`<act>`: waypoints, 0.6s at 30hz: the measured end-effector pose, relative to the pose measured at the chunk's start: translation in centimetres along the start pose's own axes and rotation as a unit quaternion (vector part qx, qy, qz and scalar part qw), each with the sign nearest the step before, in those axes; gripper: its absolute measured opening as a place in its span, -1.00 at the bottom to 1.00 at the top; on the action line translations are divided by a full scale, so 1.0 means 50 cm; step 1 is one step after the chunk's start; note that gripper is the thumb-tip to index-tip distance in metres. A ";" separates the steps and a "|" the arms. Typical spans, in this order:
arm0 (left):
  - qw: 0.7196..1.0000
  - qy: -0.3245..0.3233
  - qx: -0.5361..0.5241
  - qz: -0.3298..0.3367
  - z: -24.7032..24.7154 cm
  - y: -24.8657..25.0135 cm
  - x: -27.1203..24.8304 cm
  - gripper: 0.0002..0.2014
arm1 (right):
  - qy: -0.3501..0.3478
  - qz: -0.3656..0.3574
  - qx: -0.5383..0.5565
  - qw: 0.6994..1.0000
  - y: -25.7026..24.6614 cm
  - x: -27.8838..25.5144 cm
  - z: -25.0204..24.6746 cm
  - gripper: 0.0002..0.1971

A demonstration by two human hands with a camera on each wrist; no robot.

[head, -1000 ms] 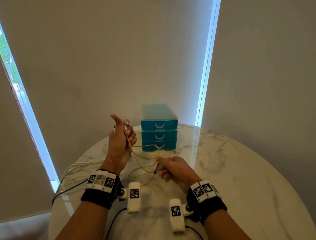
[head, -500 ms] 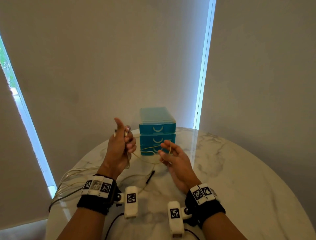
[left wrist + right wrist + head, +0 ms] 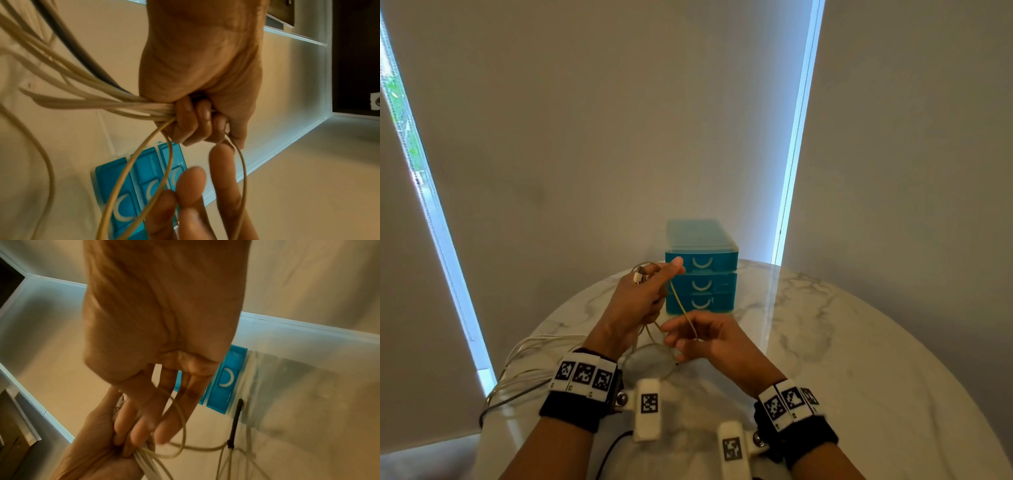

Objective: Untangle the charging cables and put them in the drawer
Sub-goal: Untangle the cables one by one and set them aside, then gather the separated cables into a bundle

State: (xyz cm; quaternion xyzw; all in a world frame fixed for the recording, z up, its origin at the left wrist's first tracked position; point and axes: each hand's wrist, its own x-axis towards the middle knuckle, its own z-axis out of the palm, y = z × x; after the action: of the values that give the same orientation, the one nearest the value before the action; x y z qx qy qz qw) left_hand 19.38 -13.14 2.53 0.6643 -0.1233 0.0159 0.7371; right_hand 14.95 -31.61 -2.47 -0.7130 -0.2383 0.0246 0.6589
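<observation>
My left hand [image 3: 643,298] is raised in front of the blue three-drawer unit [image 3: 702,274] and grips a bundle of beige charging cables [image 3: 102,100] in a fist [image 3: 197,120]. A connector [image 3: 638,274] sticks out above its knuckles. One beige strand [image 3: 681,305] runs from the left thumb down to my right hand [image 3: 688,337]. That hand's fingers [image 3: 152,410] are stretched out, with a cable loop [image 3: 180,418] threaded through them. All the drawers look closed.
The cable bundle [image 3: 527,353] trails off the left edge of the round marble table [image 3: 859,342]. A black plug [image 3: 236,417] lies on the table near the drawer unit [image 3: 226,381]. Walls and window strips stand behind.
My left hand has shifted right toward the drawer unit. The right hand has let its pinch go, spread its fingers and come in close under the left hand, with a strand across them.
</observation>
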 end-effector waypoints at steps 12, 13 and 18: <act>0.979 -0.186 0.086 0.002 0.025 0.023 -0.031 -0.57 | -0.118 0.254 0.069 0.958 -0.006 -0.006 -0.011 -0.63; 0.978 -0.190 0.084 0.000 0.025 0.024 -0.033 -0.57 | -0.111 0.250 0.058 0.960 -0.010 -0.007 -0.011 -0.68; 0.978 -0.191 0.077 -0.002 0.014 0.031 -0.034 -0.57 | 0.140 0.195 0.090 0.967 -0.004 0.005 -0.027 -0.76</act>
State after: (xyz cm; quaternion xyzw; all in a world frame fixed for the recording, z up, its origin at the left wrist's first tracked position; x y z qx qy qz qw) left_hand 17.33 -13.41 3.75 0.7104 -0.2589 -0.1038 0.6461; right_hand 15.57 -32.80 -2.05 -0.6796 0.0029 0.0740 0.7299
